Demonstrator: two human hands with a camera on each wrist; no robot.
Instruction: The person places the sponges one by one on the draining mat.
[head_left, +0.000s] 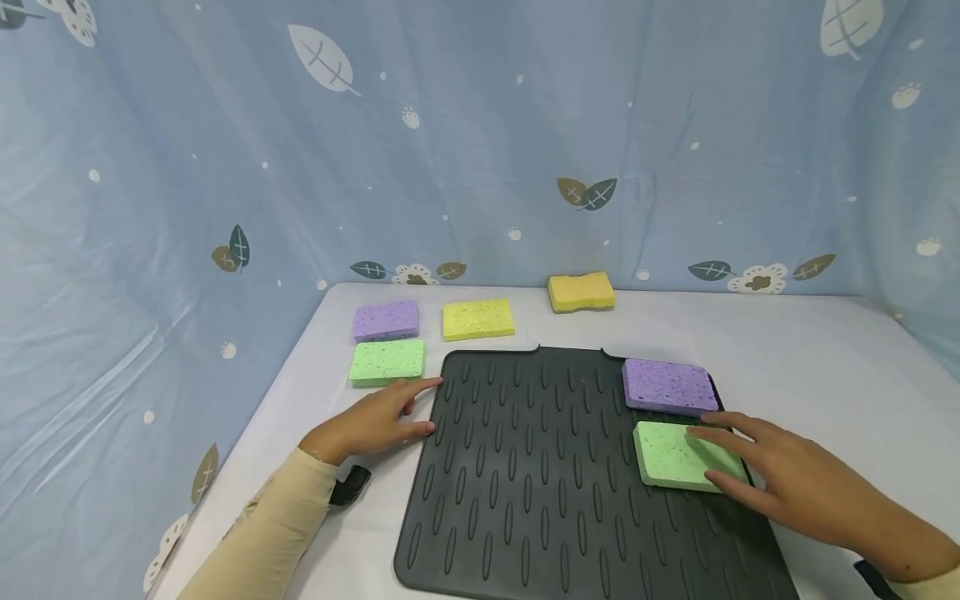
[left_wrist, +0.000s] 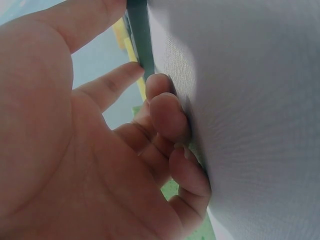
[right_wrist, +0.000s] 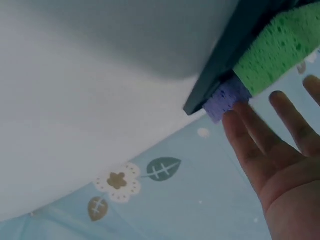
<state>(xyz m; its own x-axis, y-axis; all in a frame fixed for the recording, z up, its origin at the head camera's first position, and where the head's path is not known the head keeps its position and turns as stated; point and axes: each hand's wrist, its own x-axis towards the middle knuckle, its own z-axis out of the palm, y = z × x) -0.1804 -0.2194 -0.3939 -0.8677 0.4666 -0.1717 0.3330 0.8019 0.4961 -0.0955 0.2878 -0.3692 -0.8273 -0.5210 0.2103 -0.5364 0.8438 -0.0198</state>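
Note:
A dark grey ridged rubber mat (head_left: 525, 500) lies on the white table. My left hand (head_left: 375, 421) is at its left edge, the extended index finger and thumb touching the rim while the other fingers bend against the tabletop. Over the mat's right side is my right hand (head_left: 795, 471), fingers spread and loosely straight. They overlap a light green sponge (head_left: 667, 458) in the head view. Just behind that one lies a purple sponge (head_left: 667, 385), also on the mat. The right wrist view shows the fingertips close by the green sponge (right_wrist: 280, 52) and nothing gripped.
Behind my left hand, a second green sponge (head_left: 386, 362) and a second purple sponge (head_left: 386, 320) lie on the table. A flat yellow sponge (head_left: 477, 319) and a thicker, waisted yellow sponge (head_left: 581, 292) are farther back. A blue patterned curtain (head_left: 480, 150) borders the table.

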